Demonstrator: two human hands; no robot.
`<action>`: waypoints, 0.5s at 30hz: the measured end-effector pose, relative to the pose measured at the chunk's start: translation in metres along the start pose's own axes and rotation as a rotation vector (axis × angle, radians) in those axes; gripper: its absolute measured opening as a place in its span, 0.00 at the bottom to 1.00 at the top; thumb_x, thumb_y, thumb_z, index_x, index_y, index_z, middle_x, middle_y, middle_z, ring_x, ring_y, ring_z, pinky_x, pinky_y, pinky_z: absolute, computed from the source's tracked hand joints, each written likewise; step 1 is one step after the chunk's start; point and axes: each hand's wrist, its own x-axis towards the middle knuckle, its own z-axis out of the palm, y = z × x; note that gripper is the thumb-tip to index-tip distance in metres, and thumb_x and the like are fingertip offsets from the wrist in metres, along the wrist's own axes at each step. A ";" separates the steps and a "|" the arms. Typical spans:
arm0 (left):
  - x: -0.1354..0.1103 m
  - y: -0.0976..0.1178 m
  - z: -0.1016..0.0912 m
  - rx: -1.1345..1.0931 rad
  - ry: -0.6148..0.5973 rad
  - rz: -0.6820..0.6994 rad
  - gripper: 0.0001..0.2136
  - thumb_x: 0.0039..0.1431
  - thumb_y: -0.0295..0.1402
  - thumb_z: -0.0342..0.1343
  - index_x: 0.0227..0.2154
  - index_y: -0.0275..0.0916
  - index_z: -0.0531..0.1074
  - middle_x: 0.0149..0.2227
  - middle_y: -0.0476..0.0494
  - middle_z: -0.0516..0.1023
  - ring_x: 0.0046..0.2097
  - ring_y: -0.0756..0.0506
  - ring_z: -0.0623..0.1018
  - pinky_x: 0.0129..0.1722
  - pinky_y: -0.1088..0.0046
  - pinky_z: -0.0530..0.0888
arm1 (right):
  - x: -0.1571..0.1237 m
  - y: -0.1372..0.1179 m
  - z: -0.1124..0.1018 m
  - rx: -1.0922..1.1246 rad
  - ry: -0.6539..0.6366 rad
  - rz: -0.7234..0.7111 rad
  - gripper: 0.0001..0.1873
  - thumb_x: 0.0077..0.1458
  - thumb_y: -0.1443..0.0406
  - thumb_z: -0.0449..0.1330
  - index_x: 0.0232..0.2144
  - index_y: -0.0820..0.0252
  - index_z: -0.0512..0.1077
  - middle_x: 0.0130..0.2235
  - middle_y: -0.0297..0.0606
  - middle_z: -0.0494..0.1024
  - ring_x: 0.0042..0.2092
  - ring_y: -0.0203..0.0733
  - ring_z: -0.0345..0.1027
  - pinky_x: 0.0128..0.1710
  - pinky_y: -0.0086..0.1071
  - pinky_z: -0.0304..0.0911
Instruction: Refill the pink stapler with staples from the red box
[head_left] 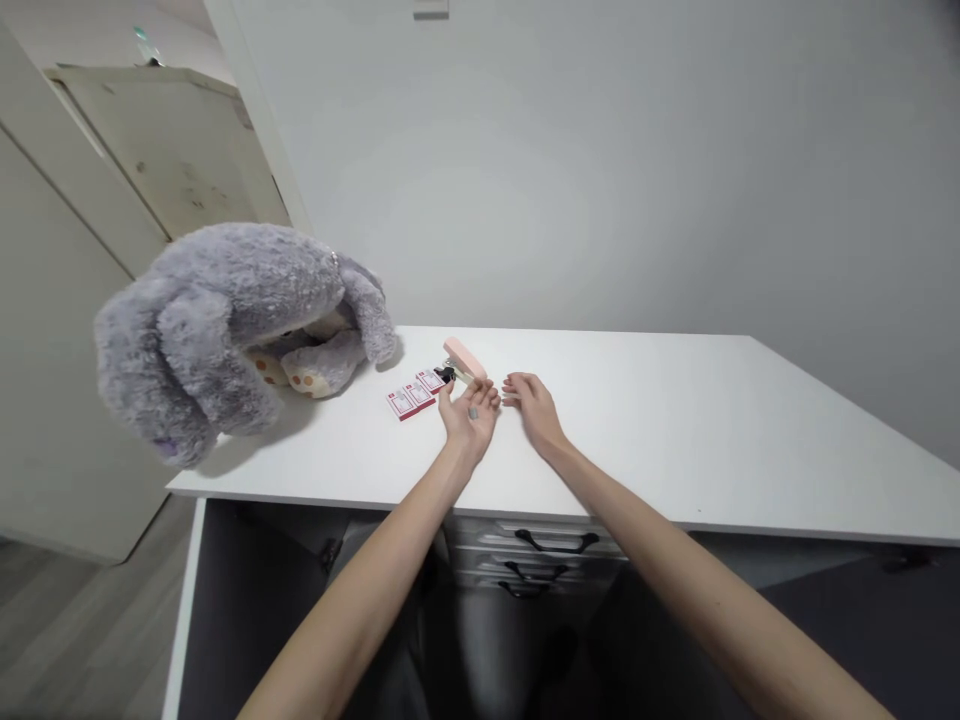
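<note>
A small grey piece (473, 412) lies in the palm of the left hand (466, 432). It is too small for me to be sure what it is, but it may be a bit of metal. I think it is very light, hard and stiff, and smooth enough to slip. It might snap if bent or squeezed hard. The best place to hold it would be by its two edges, with a soft pinch of finger and thumb.

The left hand is open, palm up, with its fingers a little curled, like a small cup. At 3 o'clock from the grey piece is the right hand (535, 408). Its fingers bend toward the left hand, just beside it. I can't tell if it pinches anything.

At 12 o'clock, just past the left fingers, is a pink stapler (464, 358) with its top tipped up. At 11 o'clock is a little black thing (445, 374), too small to name. Between 9 and 10 o'clock, three red and white boxes (416, 393) lie in a row.

Further off, at 10 o'clock, a big fluffy grey toy (247, 275) sits on the white table (645, 430). Drawers with black handles (556, 543) are at 5 o'clock.
</note>
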 end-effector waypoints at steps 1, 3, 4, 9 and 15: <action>0.000 0.000 0.000 -0.016 0.006 0.002 0.17 0.70 0.45 0.44 0.38 0.38 0.72 0.38 0.36 0.80 0.35 0.46 0.81 0.34 0.72 0.79 | -0.009 -0.002 -0.002 -0.033 -0.001 -0.032 0.29 0.62 0.41 0.60 0.51 0.54 0.75 0.56 0.48 0.78 0.56 0.51 0.75 0.52 0.45 0.77; 0.000 -0.001 0.001 -0.034 -0.015 -0.001 0.17 0.70 0.45 0.45 0.41 0.37 0.73 0.47 0.30 0.82 0.49 0.40 0.84 0.44 0.67 0.82 | -0.025 -0.007 -0.005 -0.095 -0.013 -0.108 0.28 0.60 0.46 0.65 0.56 0.52 0.75 0.60 0.49 0.74 0.59 0.51 0.73 0.56 0.46 0.75; -0.001 -0.002 0.001 -0.037 -0.033 -0.004 0.17 0.70 0.45 0.46 0.42 0.37 0.73 0.50 0.28 0.82 0.53 0.38 0.84 0.47 0.65 0.82 | -0.031 -0.009 -0.006 -0.130 -0.029 -0.143 0.27 0.60 0.47 0.66 0.57 0.51 0.76 0.61 0.49 0.72 0.60 0.52 0.72 0.58 0.47 0.75; -0.004 -0.005 0.001 0.007 -0.083 -0.048 0.19 0.69 0.49 0.50 0.45 0.37 0.74 0.58 0.26 0.81 0.58 0.34 0.83 0.50 0.58 0.83 | -0.042 -0.013 -0.003 -0.296 -0.099 -0.246 0.22 0.56 0.51 0.72 0.51 0.48 0.84 0.65 0.49 0.63 0.69 0.58 0.61 0.70 0.53 0.64; -0.006 -0.006 0.004 0.011 -0.096 -0.122 0.22 0.71 0.50 0.50 0.49 0.34 0.73 0.59 0.22 0.80 0.58 0.34 0.83 0.53 0.59 0.83 | -0.039 -0.007 -0.001 -0.388 -0.091 -0.257 0.22 0.55 0.50 0.76 0.49 0.48 0.86 0.70 0.47 0.56 0.73 0.63 0.52 0.76 0.58 0.51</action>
